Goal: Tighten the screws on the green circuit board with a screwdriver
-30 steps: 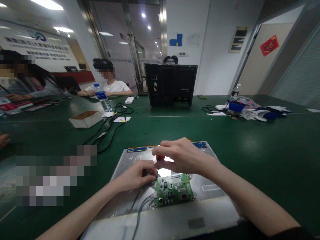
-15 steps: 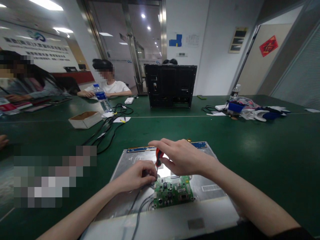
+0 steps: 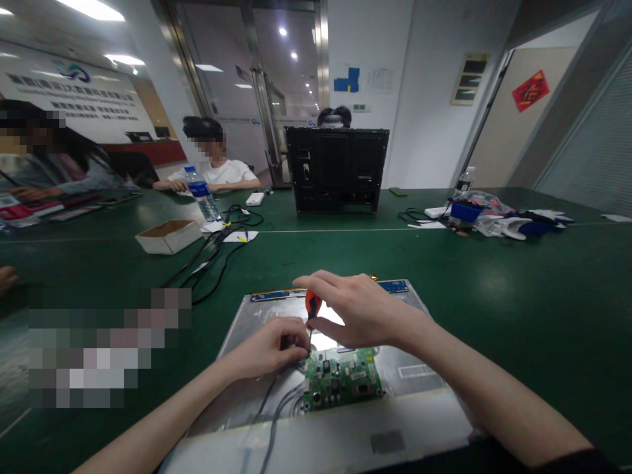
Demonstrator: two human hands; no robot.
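Note:
My right hand grips a red and black screwdriver from above, its forefinger stretched over the handle. The thin shaft points down at the upper left corner of a green circuit board. Close by the tip, my left hand is closed in a pinch; anything between those fingers is hidden. The board lies on the back of a silver display panel, flat on the table. Grey cables run from the board's left side toward me.
Beyond the panel, a black monitor housing stands upright on the green table. To the left are a white box, black cables and a water bottle. Plastic bags and cloths lie at right. Several people sit around.
The screwdriver handle has turned and shifted slightly under my right fingers. My left hand keeps its place. Behind the monitor housing, a person's head has risen a little.

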